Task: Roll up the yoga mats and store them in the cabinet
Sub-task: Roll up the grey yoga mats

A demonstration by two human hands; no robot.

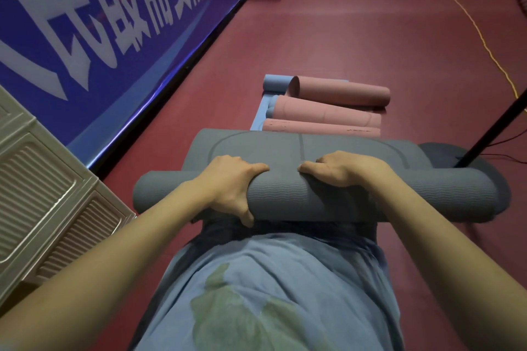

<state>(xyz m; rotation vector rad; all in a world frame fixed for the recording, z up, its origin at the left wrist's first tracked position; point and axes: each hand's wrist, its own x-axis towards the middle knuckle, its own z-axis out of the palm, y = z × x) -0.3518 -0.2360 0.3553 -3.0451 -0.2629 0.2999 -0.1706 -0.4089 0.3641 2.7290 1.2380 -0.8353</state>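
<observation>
At centre frame, left hand [232, 184] and right hand [346, 168] clamped side by side over grey yoga mat [285, 196], fingers curled on the roll, thumbs underneath. Roughly half rolled, flat tail running toward 12 o'clock. Best kept tight, both ends level, pushed evenly forward. Pink mats [330, 105] at 12 o'clock, loosely rolled. Cabinet [42, 179] at 9 o'clock.

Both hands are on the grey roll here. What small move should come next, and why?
Probably push the grey roll forward another turn: both the left hand and right hand press on top of it, and a flat stretch of grey mat lies unrolled ahead.
</observation>
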